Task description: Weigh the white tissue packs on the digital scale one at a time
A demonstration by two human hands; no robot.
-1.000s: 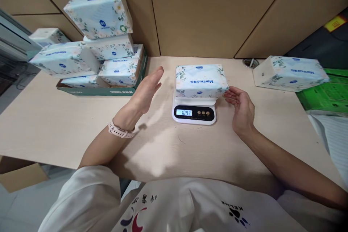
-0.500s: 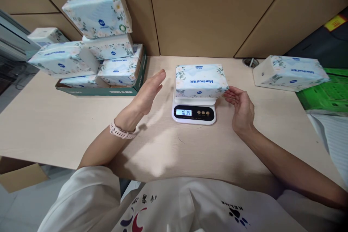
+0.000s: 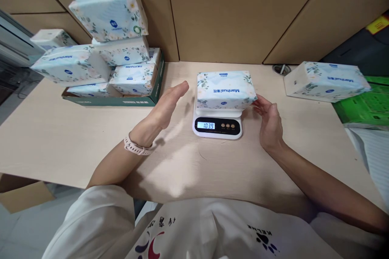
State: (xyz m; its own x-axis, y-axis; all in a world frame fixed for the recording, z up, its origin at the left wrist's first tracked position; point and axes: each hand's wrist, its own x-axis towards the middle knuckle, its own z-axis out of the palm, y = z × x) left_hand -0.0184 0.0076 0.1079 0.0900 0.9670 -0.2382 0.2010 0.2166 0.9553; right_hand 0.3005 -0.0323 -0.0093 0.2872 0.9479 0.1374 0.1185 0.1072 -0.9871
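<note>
A pack of tissues (image 3: 225, 90) with a floral wrapper rests on a small white digital scale (image 3: 218, 131), whose lit display appears to read 103.9. To the left of the scale, my left hand (image 3: 165, 107) is held up with its fingers stretched out, apart from the pack. My right hand (image 3: 270, 123) is at the pack's right end, fingers extended and partly hidden behind its corner. Whether those fingertips touch the wrapper I cannot tell. Neither hand grips anything.
At the left, several more tissue packs (image 3: 109, 14) are stacked in and above a green tray (image 3: 121, 101). Another pack (image 3: 330, 81) lies at the right, near a cable hole (image 3: 281, 69) and a green package (image 3: 364, 103). Large cardboard boxes (image 3: 221, 16) wall off the table's back.
My left hand has shifted slightly right, toward the scale. My right hand has edged slightly closer to the pack's end. The pack and the reading look unchanged.
</note>
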